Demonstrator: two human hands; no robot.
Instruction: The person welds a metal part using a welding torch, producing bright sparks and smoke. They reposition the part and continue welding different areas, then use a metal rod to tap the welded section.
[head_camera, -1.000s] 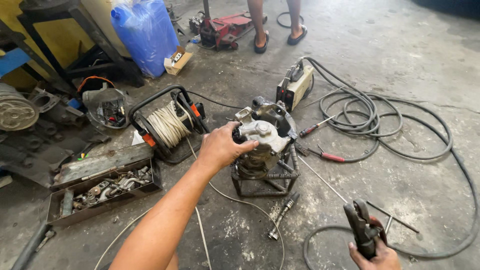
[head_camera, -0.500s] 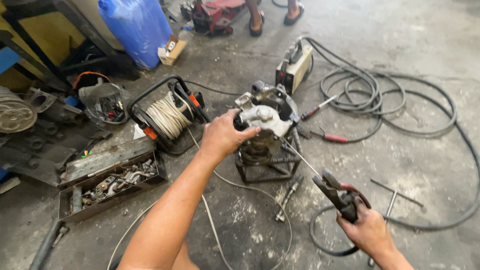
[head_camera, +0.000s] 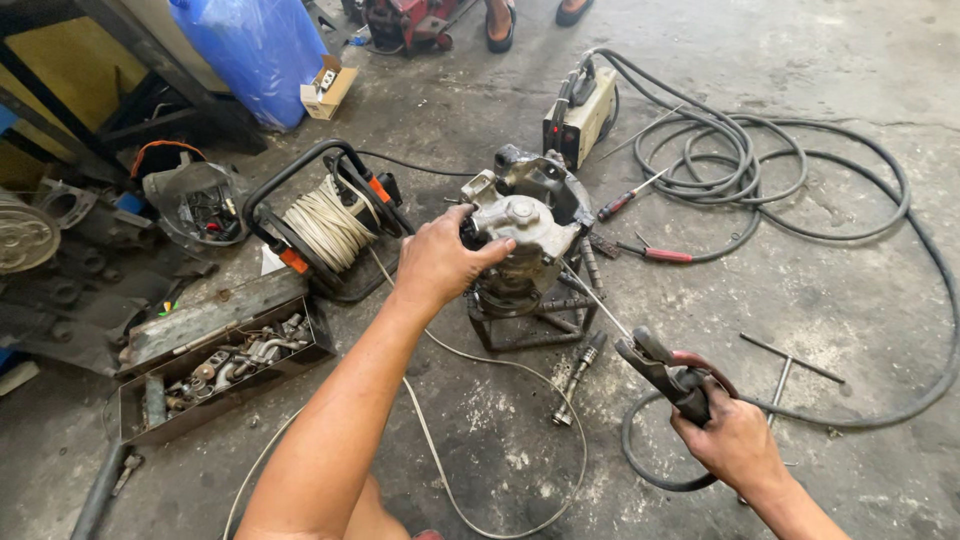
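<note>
My left hand grips the side of a grey metal engine part that sits on a small metal frame stand on the concrete floor. My right hand is shut on a welding electrode holder with a thin rod clamped in its jaws. The rod points up and left, its tip close to the engine part. A thick black cable loops from the holder across the floor.
A small welding machine and coiled black cables lie beyond the part. Two red-handled screwdrivers, a T-handle wrench, a cable reel and an open toolbox surround it. Another person's feet stand at the top edge.
My right hand has brought the electrode holder up and left, so the rod tip is closer to the engine part. My left hand stays on the part.
</note>
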